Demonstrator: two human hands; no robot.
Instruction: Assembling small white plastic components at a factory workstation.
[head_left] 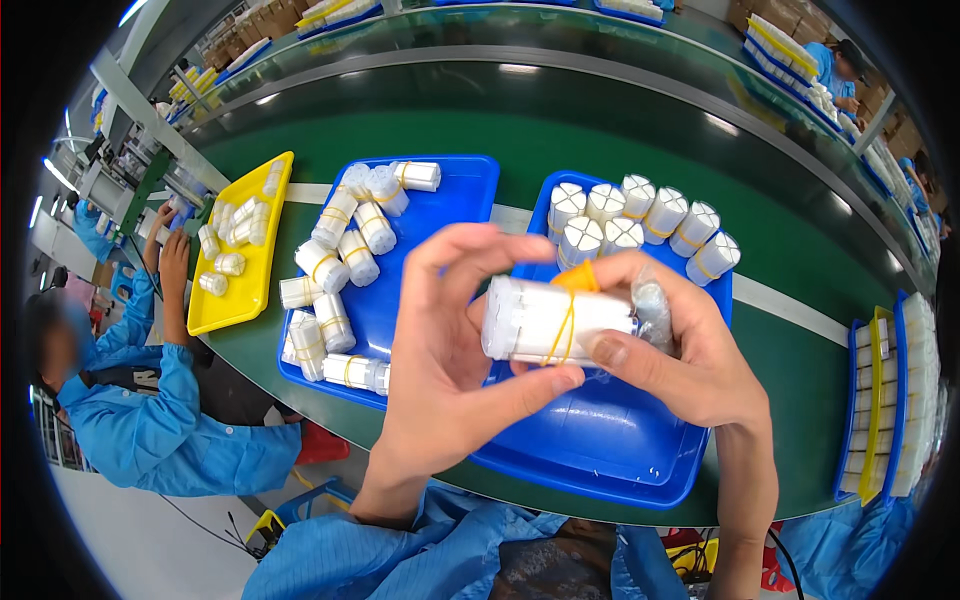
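Note:
A bundle of white cylinders (540,322) with clear plastic at its left end is held level above a blue tray (590,455), a yellow rubber band crossing its middle. My right hand (690,360) grips its right end, thumb on the front. A clear plastic piece (652,312) sits within the right-hand fingers. Something orange (578,278) shows at the right fingertips, its kind unclear. My left hand (445,350) curls round the bundle's left end, thumb along the lower edge and upper fingers raised apart. Part of its grip is hidden behind the bundle.
Upright banded bundles (665,213) stand at that tray's far end. Another blue tray (375,290) on the left holds several lying bundles. Beyond it, a yellow tray (262,290) lies near a co-worker in blue (150,400). Stacked full trays (880,400) stand right on the green table.

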